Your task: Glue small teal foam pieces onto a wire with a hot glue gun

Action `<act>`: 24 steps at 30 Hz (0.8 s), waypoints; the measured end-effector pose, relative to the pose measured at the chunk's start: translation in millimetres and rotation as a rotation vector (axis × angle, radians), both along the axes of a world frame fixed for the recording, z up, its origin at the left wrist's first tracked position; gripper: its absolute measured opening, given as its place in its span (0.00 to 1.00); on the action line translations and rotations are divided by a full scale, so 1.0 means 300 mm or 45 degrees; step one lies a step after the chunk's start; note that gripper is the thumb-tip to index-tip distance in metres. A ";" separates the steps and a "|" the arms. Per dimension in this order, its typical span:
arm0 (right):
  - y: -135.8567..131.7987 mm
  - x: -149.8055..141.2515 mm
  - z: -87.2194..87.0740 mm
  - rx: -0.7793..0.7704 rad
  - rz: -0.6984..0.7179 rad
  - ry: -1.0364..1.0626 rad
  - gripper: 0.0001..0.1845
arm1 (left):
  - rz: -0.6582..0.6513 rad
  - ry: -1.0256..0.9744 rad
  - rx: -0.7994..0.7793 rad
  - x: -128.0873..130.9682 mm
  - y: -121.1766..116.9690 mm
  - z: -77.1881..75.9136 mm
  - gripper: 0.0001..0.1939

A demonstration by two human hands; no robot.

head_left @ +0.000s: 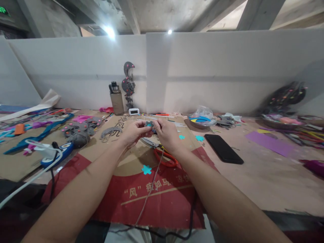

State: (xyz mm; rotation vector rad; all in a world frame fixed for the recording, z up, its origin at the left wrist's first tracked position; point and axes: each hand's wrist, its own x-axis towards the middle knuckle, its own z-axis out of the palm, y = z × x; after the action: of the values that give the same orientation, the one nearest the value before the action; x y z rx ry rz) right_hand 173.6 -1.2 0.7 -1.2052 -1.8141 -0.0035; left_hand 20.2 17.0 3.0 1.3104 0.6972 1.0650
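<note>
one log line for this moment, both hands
left hand: pinching small teal piece | right hand: at same piece | on cardboard: red-handled scissors, teal cutout

Bottle near white panel; black phone at right.

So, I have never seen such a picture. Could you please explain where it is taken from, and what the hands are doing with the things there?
There is no machine here: these are a person's bare hands, seen by a camera worn on the head, looking forward and down. The left hand pinches a small teal piece, too small to make out well. The right hand is close against it; whether it grips too is unclear. Below, on printed cardboard, lie red-handled scissors and a teal cut-out. A black phone lies to the right; a bottle stands behind.
</note>
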 end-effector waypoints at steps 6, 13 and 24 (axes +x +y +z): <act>0.006 -0.004 -0.010 -0.057 0.111 0.083 0.22 | 0.026 -0.010 0.008 0.007 -0.005 0.004 0.15; 0.004 -0.007 -0.015 -0.085 0.157 0.145 0.23 | -0.005 0.042 0.036 0.007 -0.008 0.001 0.14; -0.001 -0.020 -0.023 -0.090 0.169 0.052 0.23 | 0.127 0.146 0.101 0.018 -0.011 -0.011 0.09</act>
State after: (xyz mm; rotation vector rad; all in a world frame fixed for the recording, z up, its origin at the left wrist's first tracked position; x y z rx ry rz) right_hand 167.6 -1.5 -6.3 -1.1231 -1.8686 0.1610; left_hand 25.5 13.7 -0.3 1.4258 0.8203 1.1139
